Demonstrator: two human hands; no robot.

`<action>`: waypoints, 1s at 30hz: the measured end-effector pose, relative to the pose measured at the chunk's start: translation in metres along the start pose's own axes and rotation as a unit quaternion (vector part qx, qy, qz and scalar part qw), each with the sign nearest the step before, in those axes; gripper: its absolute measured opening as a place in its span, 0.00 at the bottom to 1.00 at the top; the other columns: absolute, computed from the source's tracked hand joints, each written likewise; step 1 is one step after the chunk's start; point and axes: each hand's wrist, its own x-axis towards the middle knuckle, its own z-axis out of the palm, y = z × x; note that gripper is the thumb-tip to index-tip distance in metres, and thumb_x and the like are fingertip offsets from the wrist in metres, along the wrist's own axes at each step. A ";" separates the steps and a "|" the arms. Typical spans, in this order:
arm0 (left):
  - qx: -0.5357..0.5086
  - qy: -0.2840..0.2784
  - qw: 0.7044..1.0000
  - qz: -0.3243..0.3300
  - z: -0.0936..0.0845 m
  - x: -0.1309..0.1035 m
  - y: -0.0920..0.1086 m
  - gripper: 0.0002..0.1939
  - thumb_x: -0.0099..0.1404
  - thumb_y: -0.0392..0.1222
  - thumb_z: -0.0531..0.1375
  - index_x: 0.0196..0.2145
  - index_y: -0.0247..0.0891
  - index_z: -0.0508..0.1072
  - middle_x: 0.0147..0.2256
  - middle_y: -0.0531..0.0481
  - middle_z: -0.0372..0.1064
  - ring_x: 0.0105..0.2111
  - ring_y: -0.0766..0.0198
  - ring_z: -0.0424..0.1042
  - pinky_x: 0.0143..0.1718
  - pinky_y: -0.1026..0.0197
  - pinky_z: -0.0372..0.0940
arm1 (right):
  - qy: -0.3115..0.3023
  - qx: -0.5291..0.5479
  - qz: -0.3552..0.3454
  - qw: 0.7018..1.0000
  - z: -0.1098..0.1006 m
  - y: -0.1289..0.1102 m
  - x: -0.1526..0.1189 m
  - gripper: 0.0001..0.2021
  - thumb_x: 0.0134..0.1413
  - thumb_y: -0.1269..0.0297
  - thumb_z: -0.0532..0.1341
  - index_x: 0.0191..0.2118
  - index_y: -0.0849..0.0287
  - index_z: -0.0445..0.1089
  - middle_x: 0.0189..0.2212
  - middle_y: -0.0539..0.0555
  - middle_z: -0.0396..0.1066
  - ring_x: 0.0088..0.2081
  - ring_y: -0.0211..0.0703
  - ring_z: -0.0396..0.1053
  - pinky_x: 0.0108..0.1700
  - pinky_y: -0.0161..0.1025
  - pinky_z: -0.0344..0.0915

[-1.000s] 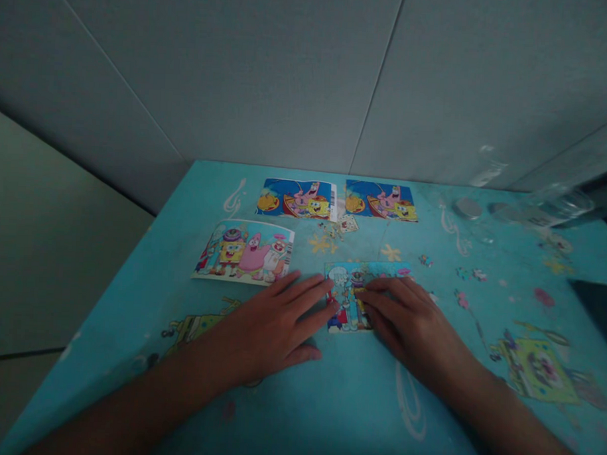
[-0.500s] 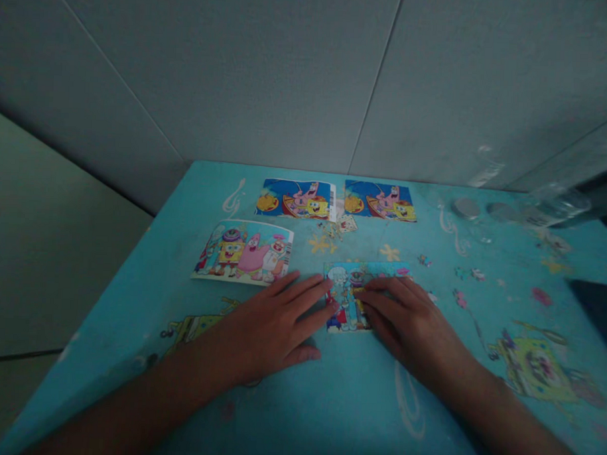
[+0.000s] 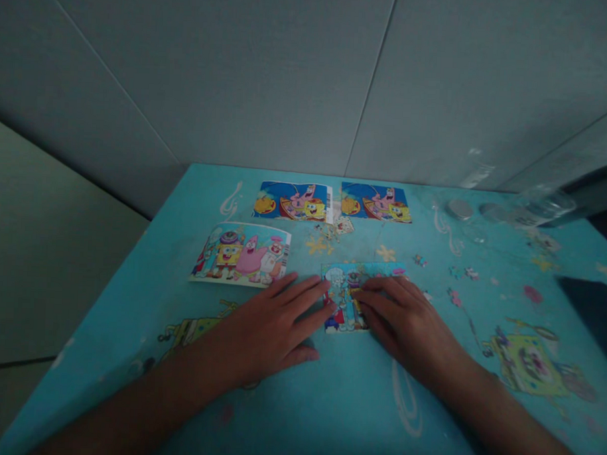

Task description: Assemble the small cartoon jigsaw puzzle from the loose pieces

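Note:
A partly covered cartoon jigsaw puzzle lies flat in front of me. My left hand rests with fingers spread, its fingertips on the puzzle's left edge. Over the puzzle's middle and right side, my right hand is bent with thumb and fingers drawn together, fingertips on the picture. Whatever is between them is hidden. Beyond my left hand is a picture card showing the same characters. Loose puzzle pieces lie to the right of my right hand.
Towards the wall lie a blue picture card and a matching blue picture. Round lids and a clear plastic jar stand at the back right. A dark flat object sits on the printed tablecloth.
The view has shifted slightly, so things on the table's right appear a little further left. Both hands keep nearly the same place on the puzzle.

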 end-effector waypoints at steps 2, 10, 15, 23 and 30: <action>0.003 -0.002 1.000 -0.001 0.000 0.000 0.000 0.35 0.74 0.58 0.61 0.70 0.40 0.59 0.72 0.38 0.51 0.72 0.45 0.53 0.70 0.41 0.48 | 0.000 -0.002 -0.003 1.000 0.000 0.000 0.000 0.14 0.69 0.70 0.59 0.56 0.55 0.74 0.50 0.59 0.75 0.49 0.51 0.73 0.56 0.56 0.69; 0.000 0.005 1.000 0.005 0.001 0.000 0.000 0.35 0.74 0.59 0.61 0.70 0.41 0.60 0.72 0.38 0.52 0.72 0.46 0.52 0.71 0.41 0.48 | -0.005 -0.007 0.002 1.000 -0.002 -0.002 0.000 0.13 0.69 0.71 0.59 0.55 0.55 0.75 0.49 0.58 0.75 0.49 0.51 0.72 0.55 0.55 0.70; -0.002 0.003 1.000 -0.001 0.001 0.000 0.000 0.35 0.74 0.60 0.61 0.70 0.42 0.60 0.72 0.39 0.52 0.72 0.47 0.52 0.71 0.42 0.48 | -0.009 -0.007 -0.001 1.000 -0.001 -0.001 -0.001 0.12 0.70 0.70 0.59 0.54 0.56 0.74 0.49 0.58 0.74 0.49 0.51 0.72 0.56 0.57 0.69; -0.009 0.011 1.000 -0.003 0.002 0.001 0.000 0.36 0.71 0.61 0.63 0.69 0.42 0.61 0.72 0.39 0.53 0.72 0.46 0.53 0.71 0.41 0.47 | -0.003 -0.008 0.002 1.000 -0.001 -0.003 -0.002 0.12 0.69 0.70 0.60 0.55 0.56 0.74 0.50 0.58 0.74 0.51 0.52 0.71 0.55 0.55 0.71; 0.003 0.013 1.000 -0.003 -0.002 0.002 0.003 0.40 0.67 0.65 0.65 0.67 0.41 0.64 0.70 0.39 0.56 0.71 0.45 0.54 0.71 0.42 0.46 | -0.022 -0.022 0.017 0.999 -0.001 -0.005 -0.010 0.16 0.69 0.70 0.59 0.59 0.54 0.71 0.53 0.59 0.74 0.52 0.56 0.72 0.55 0.60 0.72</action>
